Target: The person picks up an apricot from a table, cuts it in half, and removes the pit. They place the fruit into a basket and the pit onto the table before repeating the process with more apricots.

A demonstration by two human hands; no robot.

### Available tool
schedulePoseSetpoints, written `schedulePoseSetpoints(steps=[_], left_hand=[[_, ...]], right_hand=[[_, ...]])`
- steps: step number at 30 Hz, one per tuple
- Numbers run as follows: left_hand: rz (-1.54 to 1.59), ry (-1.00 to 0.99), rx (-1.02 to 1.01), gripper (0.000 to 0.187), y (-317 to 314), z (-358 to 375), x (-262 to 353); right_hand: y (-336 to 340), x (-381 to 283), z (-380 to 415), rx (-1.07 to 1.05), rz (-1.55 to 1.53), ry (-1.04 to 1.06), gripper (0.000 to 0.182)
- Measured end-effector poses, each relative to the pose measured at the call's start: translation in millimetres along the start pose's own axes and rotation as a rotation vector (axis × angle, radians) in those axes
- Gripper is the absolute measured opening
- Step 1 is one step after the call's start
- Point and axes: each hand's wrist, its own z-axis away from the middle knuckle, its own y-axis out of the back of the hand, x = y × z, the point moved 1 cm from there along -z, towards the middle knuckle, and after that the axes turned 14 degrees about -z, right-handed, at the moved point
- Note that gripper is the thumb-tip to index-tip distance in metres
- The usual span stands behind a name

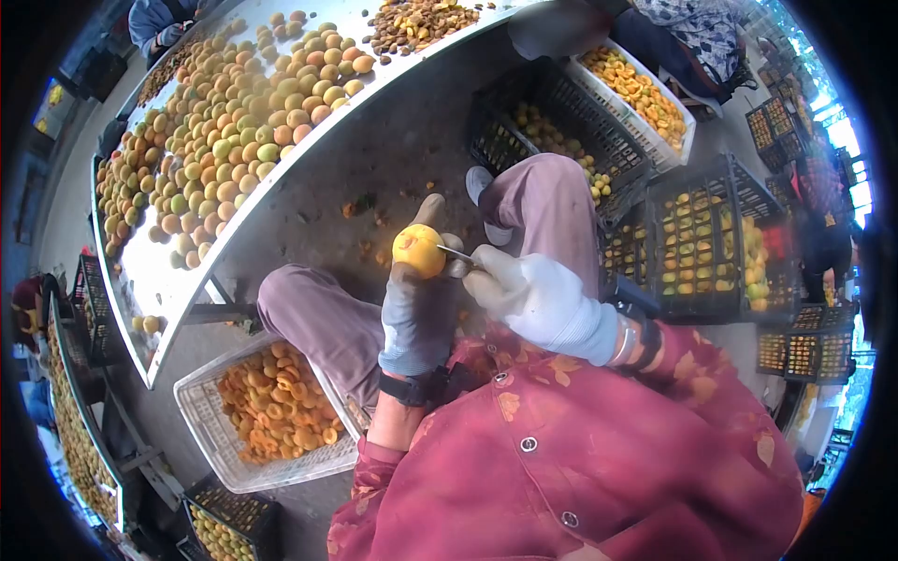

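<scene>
In a stained, gloved grip, my left hand (416, 304) holds a yellow apricot (418, 251) up in front of my knees. A reddish-brown mark shows on the fruit's side facing me. My right hand (524, 294), in a white and pale blue glove, is closed around a small knife (456, 252). Its thin metal blade reaches left, with the tip at the apricot's right side. The knife's handle is mostly hidden inside the right glove. Below my left knee stands a white plastic crate (215, 463) with orange apricot halves (285, 402) in it.
A metal table (168, 290) bears many whole apricots (220, 150) and a pile of pits (412, 26). Black crates (692, 299) of fruit stand at the right, near a white crate (687, 150) of halves. Other people (154, 23) sit at the far edges.
</scene>
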Motion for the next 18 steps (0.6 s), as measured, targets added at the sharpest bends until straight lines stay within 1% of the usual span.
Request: schedulePoseSetpoints(steps=[1, 3, 4, 5, 6, 7, 8, 9, 10, 11, 12, 14, 15, 16, 17, 18], left_hand=[[-0.097, 0.001, -0.018, 0.096, 0.0, -0.6, 2.6], [-0.292, 0.004, -0.049, 0.102, -0.7, -0.6, 10.9], [-0.326, 0.026, -0.026, 0.079, -6.8, -0.5, 22.1], [-0.33, 0.027, -0.028, 0.079, -6.7, -1.0, 23.3], [-0.466, -0.035, 0.003, 0.074, -6.8, -1.4, 24.5], [-0.6, -0.099, 0.036, 0.07, -6.6, -1.6, 26.0], [-0.705, -0.127, 0.035, 0.064, -5.0, -2.3, 29.9], [-0.706, -0.128, 0.035, 0.064, -2.2, -1.2, 33.5], [-0.667, -0.039, 0.012, 0.064, 0.4, 0.1, 36.0], [-0.628, 0.05, -0.011, 0.064, 1.2, 0.7, 36.6], [-0.63, 0.049, -0.013, 0.064, -0.2, 0.6, 33.9], [-0.328, 0.034, -0.057, 0.073, -4.8, -0.4, 20.5], [-0.328, 0.036, -0.063, 0.073, -5.5, -0.3, 14.6], [-0.325, 0.053, -0.053, 0.082, -5.9, -0.4, 8.7], [-0.323, 0.068, -0.041, 0.092, -7.3, -0.6, 4.3], [-0.298, 0.04, -0.038, 0.091, -13.0, -1.5, 4.6]], right_hand=[[1.5, 0.6, 0.5, 0.003, -0.001, 0.002, 0.019], [6.7, 0.6, -1.1, -0.067, -0.156, -0.211, 0.018], [8.9, 3.5, -2.1, -0.066, -0.158, -0.21, 0.018], [11.1, 6.9, -3.0, -0.101, -0.06, -0.1, 0.018], [12.7, 9.5, -3.7, -0.137, 0.04, 0.009, 0.018], [13.6, 12.1, -4.3, -0.136, 0.04, 0.011, 0.018], [13.9, 13.3, -5.1, -0.134, 0.137, 0.137, 0.02], [14.0, 11.0, -6.0, -0.131, 0.232, 0.26, 0.021], [16.0, 6.6, -6.6, -0.13, 0.232, 0.26, 0.021], [19.3, 0.8, -8.2, -0.163, 0.062, 0.065, 0.022], [19.6, -3.3, -10.1, -0.193, -0.109, -0.13, 0.024], [10.6, -6.7, -9.1, -0.169, -0.092, -0.14, 0.025], [5.8, -9.6, -7.4, -0.147, -0.072, -0.151, 0.026], [5.1, -17.5, -6.9, -0.096, -0.165, -0.23, 0.027], [2.6, -15.8, -5.9, -0.094, -0.162, -0.229, 0.027], [-2.1, -11.1, -4.9, -0.07, -0.123, -0.203, 0.023]])
